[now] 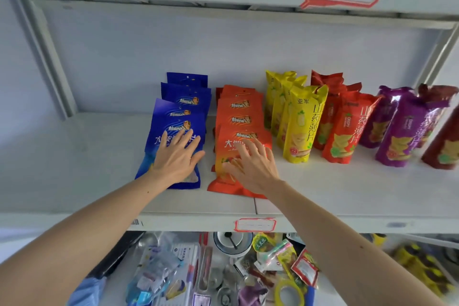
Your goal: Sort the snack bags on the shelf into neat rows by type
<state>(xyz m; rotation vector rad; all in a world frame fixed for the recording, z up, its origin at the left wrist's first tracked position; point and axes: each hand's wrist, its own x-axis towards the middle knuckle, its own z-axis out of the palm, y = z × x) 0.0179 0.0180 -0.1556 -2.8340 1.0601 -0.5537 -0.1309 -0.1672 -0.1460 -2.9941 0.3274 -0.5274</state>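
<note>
Progress: nearly done, judged | L hand (176, 156) laid flat, fingers straight, on front blue bag (173, 146), nothing gripped | R hand (253, 166) flat on front orange bag (238, 156) | yellow row (301, 124), red row (347, 126), purple row (400, 126) stood right of R hand | left: squaring of blue/orange rows.

- Blue bags (182, 117): overlapping row on shelf (347, 189), running toward 12 o'clock.
- Orange bags (239, 119): parallel row just at 3 o'clock of blue.
- Yellow bags (298, 122), red bags (345, 124), purple bags (397, 129): upright rows, successively toward 3 o'clock.
</note>
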